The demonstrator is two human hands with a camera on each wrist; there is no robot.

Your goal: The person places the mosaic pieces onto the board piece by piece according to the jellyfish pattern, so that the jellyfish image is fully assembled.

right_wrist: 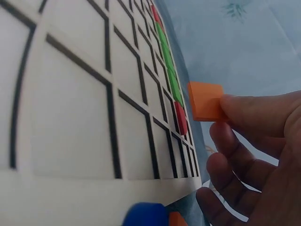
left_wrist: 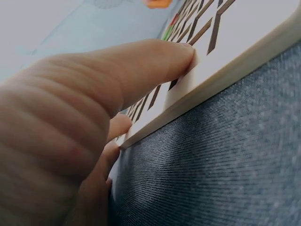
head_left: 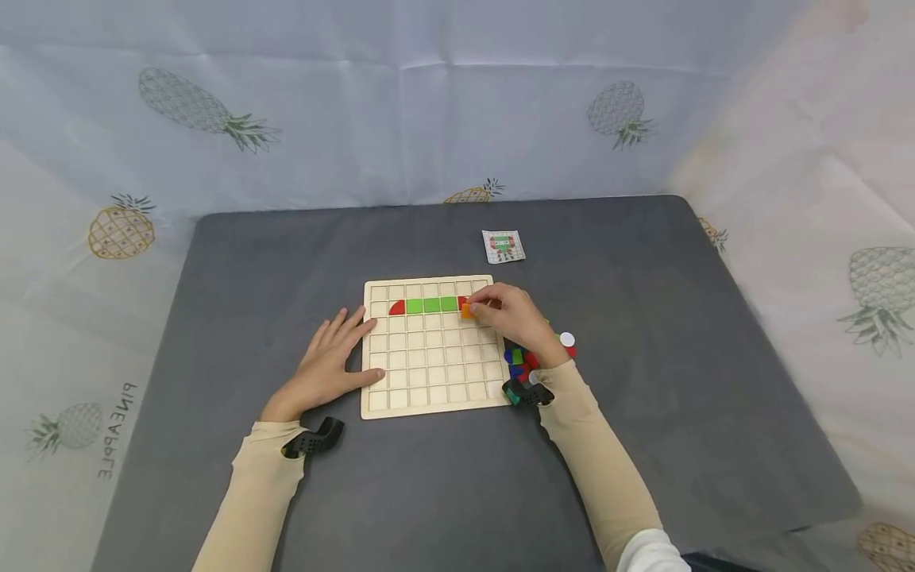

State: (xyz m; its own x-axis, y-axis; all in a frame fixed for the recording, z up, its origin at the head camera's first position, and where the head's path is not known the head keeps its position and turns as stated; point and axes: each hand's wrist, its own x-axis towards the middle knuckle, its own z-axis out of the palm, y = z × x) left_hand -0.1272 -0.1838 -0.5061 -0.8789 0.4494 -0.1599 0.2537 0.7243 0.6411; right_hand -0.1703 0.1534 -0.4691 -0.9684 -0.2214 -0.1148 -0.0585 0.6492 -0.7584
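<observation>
A pale wooden grid board [head_left: 429, 357] lies on the table. My right hand [head_left: 516, 318] pinches an orange square tile [right_wrist: 205, 101] between thumb and fingertips, held above the board near its upper right. In one of the upper rows, green square tiles [head_left: 431, 305] sit side by side, with a red rounded-corner tile [head_left: 396, 307] at their left end and another red tile [right_wrist: 180, 117] at the right, partly hidden by my hand in the head view. My left hand [head_left: 325, 361] rests against the board's left edge, fingers spread, its thumb and fingertips on the rim.
A small printed pattern card [head_left: 503, 246] lies beyond the board. Loose blue, red, green and white pieces [head_left: 530, 360] are heaped at the board's right side, partly under my right wrist. The grey tabletop [head_left: 686, 381] ends at the back before a pineapple-print cloth [head_left: 400, 119].
</observation>
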